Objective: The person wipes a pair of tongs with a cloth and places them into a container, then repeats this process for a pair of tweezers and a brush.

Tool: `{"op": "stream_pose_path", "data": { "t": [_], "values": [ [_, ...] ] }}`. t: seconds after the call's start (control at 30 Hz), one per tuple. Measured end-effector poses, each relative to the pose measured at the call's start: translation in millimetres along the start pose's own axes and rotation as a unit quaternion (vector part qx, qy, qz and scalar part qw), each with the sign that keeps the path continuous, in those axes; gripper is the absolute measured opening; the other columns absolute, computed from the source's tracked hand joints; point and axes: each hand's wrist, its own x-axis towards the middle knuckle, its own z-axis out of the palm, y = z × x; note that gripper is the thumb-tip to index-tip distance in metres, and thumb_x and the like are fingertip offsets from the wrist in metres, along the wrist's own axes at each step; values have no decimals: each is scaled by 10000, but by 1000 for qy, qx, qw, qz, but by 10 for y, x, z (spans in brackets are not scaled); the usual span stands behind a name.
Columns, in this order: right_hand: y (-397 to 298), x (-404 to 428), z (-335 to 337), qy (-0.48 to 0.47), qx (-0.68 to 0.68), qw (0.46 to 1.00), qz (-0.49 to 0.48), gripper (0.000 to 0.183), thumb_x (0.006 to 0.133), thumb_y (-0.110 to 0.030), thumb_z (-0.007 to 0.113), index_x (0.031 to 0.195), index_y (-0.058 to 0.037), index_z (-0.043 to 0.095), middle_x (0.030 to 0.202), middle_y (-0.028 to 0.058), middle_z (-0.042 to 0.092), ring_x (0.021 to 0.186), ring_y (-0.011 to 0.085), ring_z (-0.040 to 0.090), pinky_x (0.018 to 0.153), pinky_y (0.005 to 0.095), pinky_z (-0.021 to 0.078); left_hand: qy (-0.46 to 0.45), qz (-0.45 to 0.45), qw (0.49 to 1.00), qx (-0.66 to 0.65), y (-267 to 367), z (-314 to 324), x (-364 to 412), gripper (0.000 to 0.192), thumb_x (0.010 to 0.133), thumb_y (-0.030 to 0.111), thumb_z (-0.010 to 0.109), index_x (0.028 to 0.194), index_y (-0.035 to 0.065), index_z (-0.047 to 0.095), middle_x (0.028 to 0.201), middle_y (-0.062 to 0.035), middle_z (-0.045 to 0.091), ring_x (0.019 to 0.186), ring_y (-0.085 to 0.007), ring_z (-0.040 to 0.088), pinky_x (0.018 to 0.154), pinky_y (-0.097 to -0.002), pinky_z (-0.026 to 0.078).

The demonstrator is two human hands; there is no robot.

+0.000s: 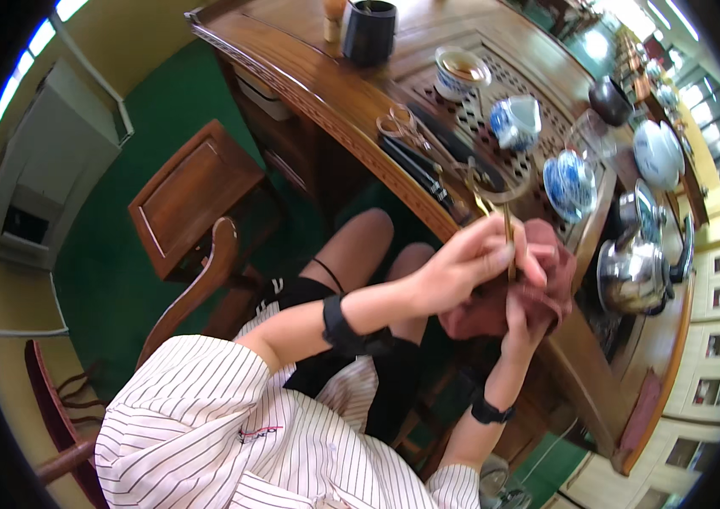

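Note:
My left hand [465, 264] pinches the stem of a thin brass-coloured tool [507, 223], held upright; its upper end is blurred, with a ring shape by it. My right hand [522, 324] grips a bunched reddish-brown cloth [551, 280], just below and beside the left. The tool's lower end reaches the cloth, and folds cover part of the right fingers. Beyond both hands, a blue-and-white lidded cup [568, 184] stands on the wooden tea table. Scissors [403, 126] and several dark-handled tools [417, 168] lie near its front edge.
A blue-and-white pitcher [516, 124], a cup with brown liquid [460, 71] and a dark pot [369, 35] stand farther up. A steel kettle [633, 273], white porcelain teapot [657, 153] and dark bowl [611, 100] are at right. A wooden chair [198, 197] stands left.

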Motion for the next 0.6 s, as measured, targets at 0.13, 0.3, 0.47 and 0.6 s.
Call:
{"op": "stream_pose_path", "data": {
  "t": [0.13, 0.3, 0.47, 0.6],
  "values": [
    [37, -102, -90, -37, 14, 999, -9, 538, 678, -149, 650, 1150, 17, 453, 1176, 119, 443, 1120, 210, 403, 949, 339, 305, 42, 56, 997, 44, 444, 22, -75, 183, 907, 211, 382, 1005, 60, 346, 897, -112, 542, 951, -223, 539, 989, -527, 238],
    [37, -88, -102, -81, -24, 996, 20, 390, 691, -102, 666, 1028, 26, 517, 1032, 86, 526, 953, 169, 498, 865, 299, 373, 59, 199, 953, 222, 1131, -319, 250, 151, 909, 196, 381, 972, 66, 337, 1103, -241, 496, 1046, -312, 498, 958, -477, 311],
    [43, -67, -44, -61, -47, 997, -10, 205, 680, -82, 690, 838, 17, 605, 821, 35, 603, 777, 119, 568, 732, 253, 442, 211, 291, 785, 505, 1717, -812, 712, 74, 911, 100, 369, 923, 40, 411, 1125, -202, 522, 1139, -237, 444, 978, -333, 294],
    [-9, -68, -17, -70, -20, 997, 16, 162, 698, -75, 680, 816, 7, 604, 825, 46, 609, 772, 120, 573, 725, 250, 445, 247, 347, 712, 558, 1933, -1352, 1004, 124, 900, 141, 421, 901, 46, 500, 1150, -137, 523, 990, -186, 533, 889, -272, 356]
  ]
}}
